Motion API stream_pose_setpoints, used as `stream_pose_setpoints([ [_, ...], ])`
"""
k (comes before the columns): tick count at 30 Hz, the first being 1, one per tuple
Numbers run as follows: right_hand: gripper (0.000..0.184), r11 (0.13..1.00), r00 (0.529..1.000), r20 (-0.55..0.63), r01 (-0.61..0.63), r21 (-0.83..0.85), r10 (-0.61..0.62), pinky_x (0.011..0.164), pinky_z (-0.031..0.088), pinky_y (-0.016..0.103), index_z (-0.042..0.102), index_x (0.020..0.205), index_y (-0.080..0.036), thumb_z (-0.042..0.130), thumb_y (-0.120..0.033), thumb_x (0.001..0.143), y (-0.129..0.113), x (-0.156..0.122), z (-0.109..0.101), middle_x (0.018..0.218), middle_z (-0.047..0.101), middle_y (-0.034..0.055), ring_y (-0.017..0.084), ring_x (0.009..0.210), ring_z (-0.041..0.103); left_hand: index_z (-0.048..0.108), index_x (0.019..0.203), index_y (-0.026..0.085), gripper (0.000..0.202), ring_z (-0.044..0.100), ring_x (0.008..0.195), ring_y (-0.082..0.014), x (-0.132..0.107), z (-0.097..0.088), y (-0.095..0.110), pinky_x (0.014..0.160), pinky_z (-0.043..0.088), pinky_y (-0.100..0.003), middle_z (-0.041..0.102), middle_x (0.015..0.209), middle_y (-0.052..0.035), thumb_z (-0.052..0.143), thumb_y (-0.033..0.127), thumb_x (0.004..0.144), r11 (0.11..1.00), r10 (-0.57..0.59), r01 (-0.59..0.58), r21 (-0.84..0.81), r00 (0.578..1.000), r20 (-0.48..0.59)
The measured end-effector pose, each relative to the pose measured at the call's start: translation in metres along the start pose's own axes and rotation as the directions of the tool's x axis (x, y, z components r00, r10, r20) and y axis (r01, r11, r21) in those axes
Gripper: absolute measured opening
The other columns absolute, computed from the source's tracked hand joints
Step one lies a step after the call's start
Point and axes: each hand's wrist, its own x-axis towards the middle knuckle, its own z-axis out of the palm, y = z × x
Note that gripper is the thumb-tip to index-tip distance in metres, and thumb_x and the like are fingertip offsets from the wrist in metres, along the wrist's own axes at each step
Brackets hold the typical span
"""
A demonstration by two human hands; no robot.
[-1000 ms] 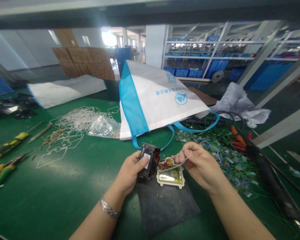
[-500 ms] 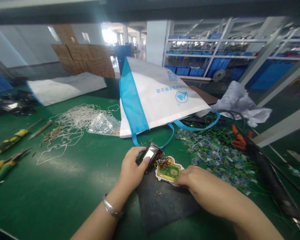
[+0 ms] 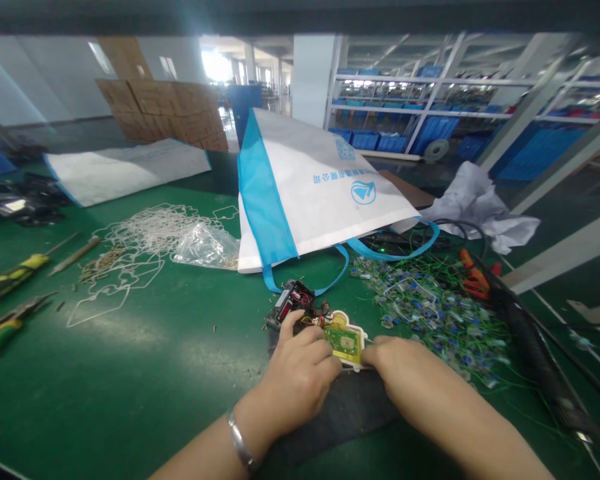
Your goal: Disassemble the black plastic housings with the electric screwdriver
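At the far left, pliers (image 3: 3,327) and a screwdriver (image 3: 10,280) are lying on the green bench (image 3: 130,373), cut off by the frame edge. Next to them, white wire loops (image 3: 145,247) are spreading beside a clear bag (image 3: 205,247), and a tote (image 3: 310,193) is leaning behind the work.

A second ago our left hand (image 3: 300,377) was gripping the black part (image 3: 290,303) upright. Now that part is lying free at the back edge of the mat (image 3: 350,407), its red wires running to the case (image 3: 350,337), which is sitting on the mat between both hands. The left hand is now curling over the case's left half, its grip closed and bearing down on it. Our right hand (image 3: 405,367), which was lifting a thin white strip above the case, is now lying low, touching the case's right rim. So the work is shifting from the black part to the case itself.

The strip is no longer showing; we cannot tell where it is. The right fingertips are tucked out of sight, so we cannot tell whether that grip is apart or pinching. The board inside the case is half covered by the left fingers (image 3: 325,350). Right of the hands, a heap of green leads (image 3: 430,307) is blurring into one tangle.
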Motion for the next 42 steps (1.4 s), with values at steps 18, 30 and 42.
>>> stream_pose_setpoints([
  [18, 0.059, 0.988, 0.998, -0.063, 0.018, 0.154, -0.008, 0.070, 0.042, 0.031, 0.041, 0.122, -0.020, 0.061, -0.019, 0.066, 0.001, 0.012, 0.007, 0.103, 0.052, 0.0082, 0.025, 0.085, 0.055, 0.053, 0.062, 0.016, 0.017, 0.041, 0.066, -0.0167, 0.001, -0.010, 0.012, 0.063, 0.023, -0.034, 0.053, 0.064, -0.0006, 0.060, 0.020, 0.077, 0.985, -0.053, 0.008, 0.171, 0.965, 0.257],
  [30, 0.039, 0.293, 0.987, 0.034, -0.080, 0.953, 0.158, 0.052, 0.043, 0.023, 0.048, 0.071, -0.014, 0.059, -0.050, 0.062, 0.031, 0.038, 0.012, 0.064, 0.054, 0.0023, 0.015, 0.058, 0.054, 0.059, 0.063, 0.016, 0.018, 0.046, 0.075, -0.0217, 0.006, -0.017, -0.004, 0.069, 0.029, -0.038, 0.056, 0.069, -0.0036, 0.057, 0.025, 0.079, 0.931, -0.299, 0.231, 0.281, 0.927, 0.228],
  [42, 0.040, -0.254, 0.940, -0.014, 0.106, 0.961, 0.341, 0.032, 0.032, 0.020, 0.050, 0.083, -0.013, 0.037, -0.051, 0.081, 0.024, 0.061, 0.029, 0.062, 0.053, 0.0042, 0.013, 0.046, 0.047, 0.056, 0.072, 0.017, 0.015, 0.042, 0.077, -0.0190, 0.004, -0.007, -0.001, 0.065, 0.030, -0.032, 0.052, 0.074, -0.0029, 0.049, 0.021, 0.084, 0.975, -0.181, 0.132, 0.177, 0.937, 0.298],
])
